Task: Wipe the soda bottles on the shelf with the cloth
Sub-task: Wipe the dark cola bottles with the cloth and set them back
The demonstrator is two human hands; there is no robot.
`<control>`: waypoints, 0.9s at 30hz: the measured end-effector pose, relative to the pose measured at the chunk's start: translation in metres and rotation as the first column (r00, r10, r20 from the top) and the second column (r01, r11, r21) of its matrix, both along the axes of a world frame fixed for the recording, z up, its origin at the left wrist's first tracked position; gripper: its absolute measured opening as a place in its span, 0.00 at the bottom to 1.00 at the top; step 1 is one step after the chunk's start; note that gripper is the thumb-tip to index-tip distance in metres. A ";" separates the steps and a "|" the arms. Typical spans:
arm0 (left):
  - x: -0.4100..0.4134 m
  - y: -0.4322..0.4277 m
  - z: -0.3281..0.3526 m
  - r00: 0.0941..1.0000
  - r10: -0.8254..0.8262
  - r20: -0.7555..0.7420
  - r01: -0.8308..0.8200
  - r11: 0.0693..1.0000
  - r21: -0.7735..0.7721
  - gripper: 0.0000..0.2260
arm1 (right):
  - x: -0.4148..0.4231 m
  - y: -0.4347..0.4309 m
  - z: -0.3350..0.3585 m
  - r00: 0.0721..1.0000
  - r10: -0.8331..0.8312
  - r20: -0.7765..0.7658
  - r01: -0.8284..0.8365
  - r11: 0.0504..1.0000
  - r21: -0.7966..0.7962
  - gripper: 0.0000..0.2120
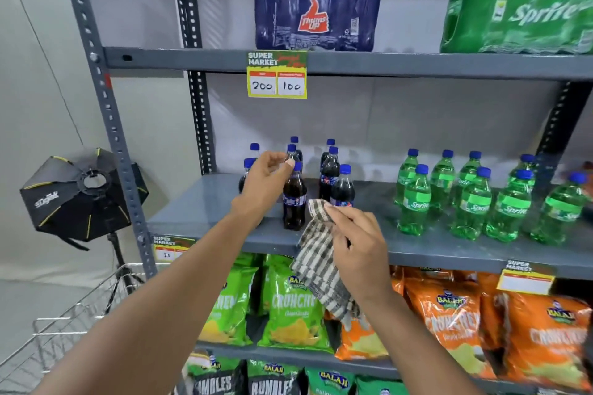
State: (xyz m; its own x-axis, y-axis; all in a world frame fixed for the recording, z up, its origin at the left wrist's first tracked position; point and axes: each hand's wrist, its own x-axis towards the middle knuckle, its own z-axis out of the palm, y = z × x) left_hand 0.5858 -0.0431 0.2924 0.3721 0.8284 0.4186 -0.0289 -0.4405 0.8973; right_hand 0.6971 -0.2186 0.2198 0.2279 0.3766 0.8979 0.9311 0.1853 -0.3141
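Standing on the middle shelf [205, 202]: eight dark cola bottles [294, 199] at left, about nine green Sprite bottles [414, 202] at right. Hovering beside the nearest cola's cap: left hand [266, 179], fingers loosely curled, gripping nothing. Pinching the striped cloth [321, 266] just near of it: right hand [359, 247], fingers closed.
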 end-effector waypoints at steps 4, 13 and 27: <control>0.012 0.032 -0.006 0.985 -0.035 -0.171 0.031 0.999 -0.029 0.22 | -0.001 0.002 -0.005 0.999 -0.040 -0.022 0.039 0.999 -0.027 0.20; 0.051 0.051 -0.026 0.954 0.020 -0.300 0.006 0.996 0.085 0.16 | 0.008 0.016 -0.012 0.994 -0.100 -0.031 0.099 0.995 -0.028 0.19; 0.008 0.034 0.012 0.807 -0.568 0.160 0.582 0.812 -0.050 0.18 | -0.009 0.023 0.015 0.987 -0.036 -0.157 0.043 0.998 0.041 0.20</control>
